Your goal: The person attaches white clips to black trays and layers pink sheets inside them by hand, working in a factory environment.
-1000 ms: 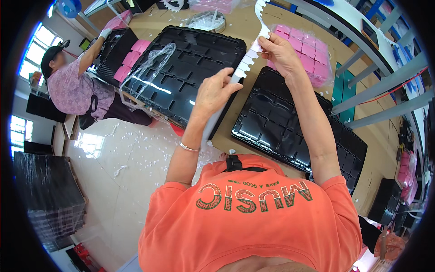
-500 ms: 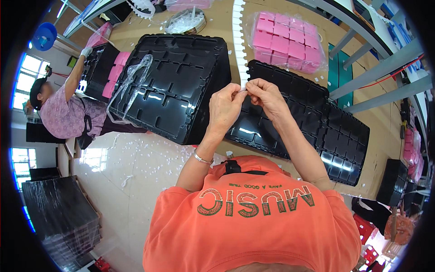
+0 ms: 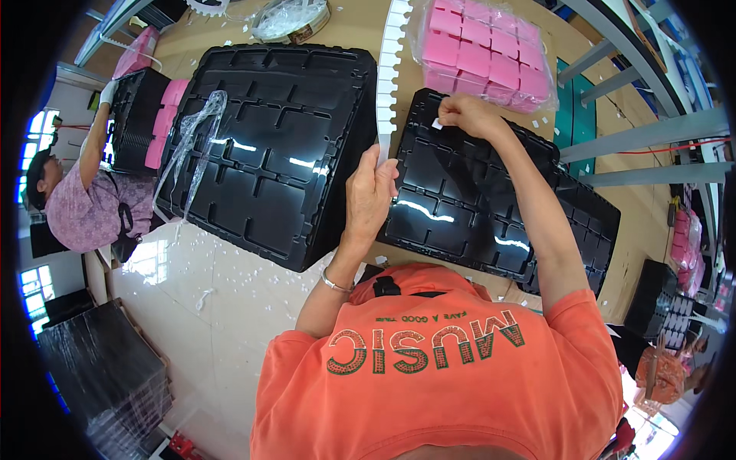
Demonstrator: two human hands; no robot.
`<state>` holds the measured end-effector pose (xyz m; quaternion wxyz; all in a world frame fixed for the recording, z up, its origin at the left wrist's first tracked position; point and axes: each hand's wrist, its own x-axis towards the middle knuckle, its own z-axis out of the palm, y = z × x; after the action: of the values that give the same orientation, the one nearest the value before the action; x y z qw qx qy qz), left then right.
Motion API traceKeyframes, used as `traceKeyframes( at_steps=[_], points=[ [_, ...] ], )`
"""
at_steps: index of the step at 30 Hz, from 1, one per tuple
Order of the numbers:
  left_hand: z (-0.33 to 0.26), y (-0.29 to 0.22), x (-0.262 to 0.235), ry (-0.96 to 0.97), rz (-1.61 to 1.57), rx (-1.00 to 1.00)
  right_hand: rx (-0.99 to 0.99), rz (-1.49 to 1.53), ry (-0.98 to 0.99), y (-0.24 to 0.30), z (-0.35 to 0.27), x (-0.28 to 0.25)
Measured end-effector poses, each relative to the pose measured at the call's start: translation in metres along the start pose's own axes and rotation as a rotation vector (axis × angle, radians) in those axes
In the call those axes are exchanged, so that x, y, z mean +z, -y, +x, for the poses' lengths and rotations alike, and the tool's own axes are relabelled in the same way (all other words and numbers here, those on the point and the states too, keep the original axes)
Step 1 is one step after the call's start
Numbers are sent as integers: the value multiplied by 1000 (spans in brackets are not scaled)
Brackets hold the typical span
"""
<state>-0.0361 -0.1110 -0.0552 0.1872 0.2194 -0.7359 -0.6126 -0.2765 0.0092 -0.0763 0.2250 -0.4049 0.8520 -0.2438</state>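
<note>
My left hand grips the lower end of a long white notched strip that runs up the table between two black trays. My right hand is stretched out to the far corner of the right black tray and pinches a small white piece against the tray's edge. The left black tray stack lies tilted beside the strip, with a crumpled clear plastic wrap on its left side. A bag of pink blocks lies just beyond my right hand.
Another person works at the far left beside a black tray with pink blocks. A round tin sits at the table's top. Wrapped black tray stacks stand on the floor at lower left. Grey metal shelf rails run along the right.
My hands, held together at the strip's end before, have parted: the right hand has reached out to the right tray's far corner with a small white piece. The left hand still holds the strip.
</note>
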Motion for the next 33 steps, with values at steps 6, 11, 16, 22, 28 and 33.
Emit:
traceKeyframes(
  at_steps=[6, 11, 16, 22, 28, 33],
  points=[
    [1, 4, 1, 17, -84, -50, 69, -384, 37, -4, 36, 30],
    [3, 6, 2, 46, -106, -129, 193, -370, -126, 16, 24, 29],
    [1, 4, 3, 51, -169, -169, 183, 653, -70, 44, -33, 31],
    [-8, 10, 14, -4, -74, -32, 93, 961, -97, 90, -65, 45],
    [-6, 22, 6, -220, 334, 493, 153, 791, -152, 99, -89, 35],
    [-5, 4, -5, -153, 111, 214, 66, 550, 125, 79, -105, 19]
  ],
)
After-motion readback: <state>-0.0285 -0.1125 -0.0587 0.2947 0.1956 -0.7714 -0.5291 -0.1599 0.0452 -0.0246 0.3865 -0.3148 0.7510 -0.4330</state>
